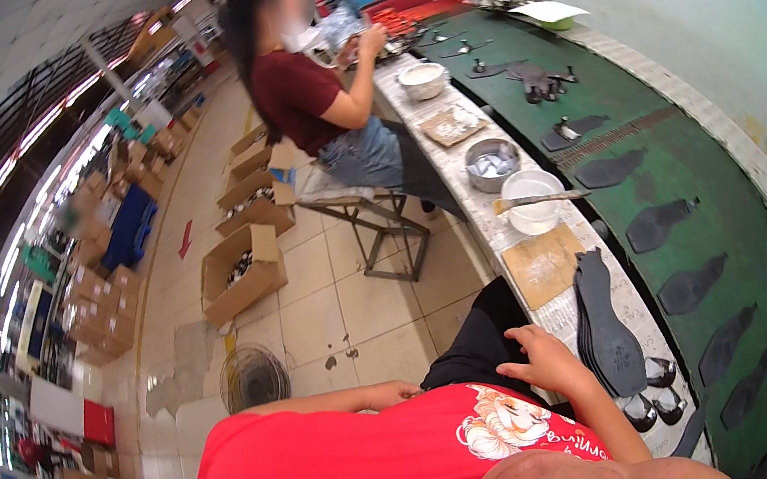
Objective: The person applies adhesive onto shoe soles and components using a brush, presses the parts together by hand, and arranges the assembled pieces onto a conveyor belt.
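My right hand [543,355] rests with fingers spread on my black-trousered knee, close to the edge of the workbench [504,229], and holds nothing. Just right of it a stack of black shoe soles [606,324] lies on the bench. My left hand [391,394] lies flat on my lap above my red shirt, with nothing in it. Further along the bench sit a brown cardboard pad [542,264], a white bowl [532,199] with a brush across its rim, and a metal bowl [492,160].
A green conveyor belt [699,187] right of the bench carries several black insoles. A co-worker in a dark red top [303,91] sits on a metal stool [381,225] further along. Open cardboard boxes [241,268] and a round fan [252,375] stand on the tiled floor.
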The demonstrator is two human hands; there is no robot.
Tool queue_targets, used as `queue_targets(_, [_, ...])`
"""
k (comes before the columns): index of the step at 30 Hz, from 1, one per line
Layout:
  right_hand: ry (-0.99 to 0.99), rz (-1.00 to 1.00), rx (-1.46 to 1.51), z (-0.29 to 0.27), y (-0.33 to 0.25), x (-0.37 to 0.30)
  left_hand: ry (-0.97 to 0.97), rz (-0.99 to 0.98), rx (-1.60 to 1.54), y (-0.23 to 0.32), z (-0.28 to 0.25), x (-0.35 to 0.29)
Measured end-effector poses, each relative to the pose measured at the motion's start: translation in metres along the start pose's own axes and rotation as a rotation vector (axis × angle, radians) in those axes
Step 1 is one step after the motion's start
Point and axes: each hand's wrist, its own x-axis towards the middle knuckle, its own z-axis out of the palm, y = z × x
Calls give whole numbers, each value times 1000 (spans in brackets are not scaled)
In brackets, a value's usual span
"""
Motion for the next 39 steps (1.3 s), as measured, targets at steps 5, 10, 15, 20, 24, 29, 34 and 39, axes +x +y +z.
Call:
queue_targets(5, [-17, -60, -83, 3, 4, -2, 202, -18, 266, 40, 14, -3])
queue_targets(10, [-25, -74, -176, 4, 1, -2, 208, -81, 1193, 79, 30, -7])
queue_targets(15, [-28, -135, -168, 4, -5, -7, 407, -153, 1257, 51, 38, 31])
queue_targets(20, [3, -186, -164, 5, -8, -5, 570, -119, 1219, 44, 36, 31])
queue_targets(24, [-1, -184, -153, 3, -3, -5, 514, 47, 934, 50, 27, 17])
queue_targets(29, [8, -220, -178, 1, -8, -6, 571, 78, 1001, 43, 27, 19])
queue_targets(34, [-31, -143, -126, 0, -12, -5, 737, 411, 1121, 24, 27, 36])
queue_targets(39, [-49, -117, -110, 0, -9, -3, 565, 491, 777, 45, 25, 3])
